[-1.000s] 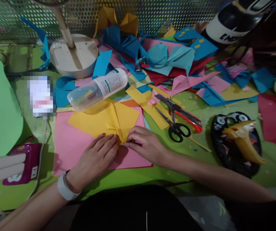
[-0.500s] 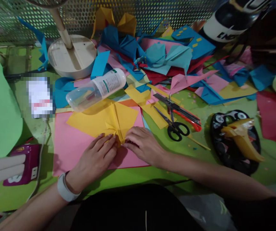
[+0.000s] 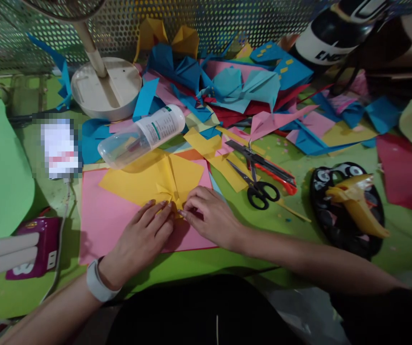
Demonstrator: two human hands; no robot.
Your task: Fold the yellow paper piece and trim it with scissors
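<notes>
One folded yellow paper [image 3: 188, 175] noted: left hand [image 3: 149, 225] laid flat, fingertips at its edge; right hand [image 3: 211, 215] pinching its near end. Scissors [image 3: 257, 186] lie right of both hands.

One head-worn camera, facing forward and down, close above left hand [image 3: 146, 227] and right hand [image 3: 215, 215], mesh panel [image 3: 216, 21] beyond.

There are two hands [image 3: 150, 225] [image 3: 211, 215], one cutter [image 3: 268, 168], one pair of scissors [image 3: 258, 186], seemingly one phone [image 3: 59, 143].

Left hand [image 3: 146, 230] palm-down, fingers [image 3: 154, 213] extended; right hand [image 3: 216, 218] curled.
</notes>
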